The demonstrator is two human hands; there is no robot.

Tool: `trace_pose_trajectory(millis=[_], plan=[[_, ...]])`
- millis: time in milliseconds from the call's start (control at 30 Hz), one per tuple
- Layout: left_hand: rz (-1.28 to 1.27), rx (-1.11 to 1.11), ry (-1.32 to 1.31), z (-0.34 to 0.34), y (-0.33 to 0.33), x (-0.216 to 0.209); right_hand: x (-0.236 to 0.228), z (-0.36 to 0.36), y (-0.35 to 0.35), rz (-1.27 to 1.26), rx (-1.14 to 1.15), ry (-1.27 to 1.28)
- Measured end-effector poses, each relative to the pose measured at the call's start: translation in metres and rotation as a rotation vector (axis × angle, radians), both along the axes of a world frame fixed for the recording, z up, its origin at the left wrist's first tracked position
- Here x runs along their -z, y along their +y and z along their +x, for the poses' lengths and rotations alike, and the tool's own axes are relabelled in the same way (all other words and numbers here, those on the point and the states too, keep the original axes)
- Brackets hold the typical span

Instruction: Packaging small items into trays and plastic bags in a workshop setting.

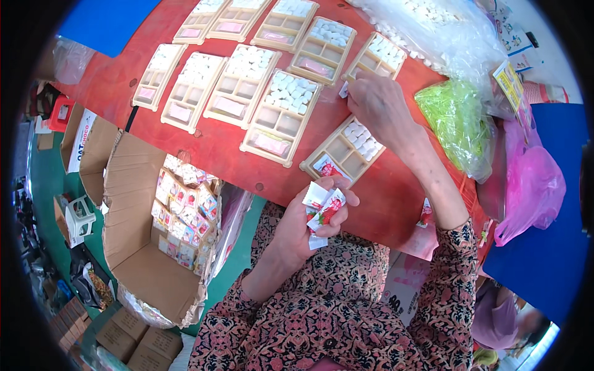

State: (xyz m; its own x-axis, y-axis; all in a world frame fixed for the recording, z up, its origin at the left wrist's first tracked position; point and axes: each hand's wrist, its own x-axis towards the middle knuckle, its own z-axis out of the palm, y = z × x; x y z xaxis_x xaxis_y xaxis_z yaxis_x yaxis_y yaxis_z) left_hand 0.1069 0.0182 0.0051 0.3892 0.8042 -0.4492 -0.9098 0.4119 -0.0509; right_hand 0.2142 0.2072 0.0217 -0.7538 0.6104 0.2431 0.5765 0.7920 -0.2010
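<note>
My left hand (288, 226) is closed around several small white sachets (326, 210) with red strawberry prints, held low in front of the table edge. My right hand (385, 108) reaches to the near end of a beige compartment tray (366, 60), fingers pinched on a small white sachet (344, 90) that is mostly hidden. Between my hands lies another beige tray (338, 150); white pieces fill its large far compartment and a strawberry sachet (328, 166) rests in its near compartment. The middle compartments of this tray hold nothing.
More beige trays (281, 117) with white pieces and pink packets stand in rows on the red table (247, 170). Bags of white pieces (427, 25) and green strips (458, 117) lie right, beside a pink bag (529, 179). A cardboard box (136, 210) of printed packs stands lower left.
</note>
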Motion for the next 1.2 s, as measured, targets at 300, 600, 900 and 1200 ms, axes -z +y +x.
trace_pose_trajectory(millis=[300,600,900,1200], plan=[[-0.008,-0.006,-0.020,0.001,0.001,-0.001,-0.010,0.018,0.030,-0.086,0.309,0.046],[0.000,-0.009,0.000,0.001,0.003,-0.003,0.003,0.015,0.028,-0.101,0.274,0.219],[0.026,-0.003,0.026,0.001,0.000,-0.003,0.007,0.015,0.028,-0.080,0.281,0.190],[0.063,0.009,0.032,0.003,0.000,0.001,0.016,0.026,0.034,-0.200,0.233,0.208]])
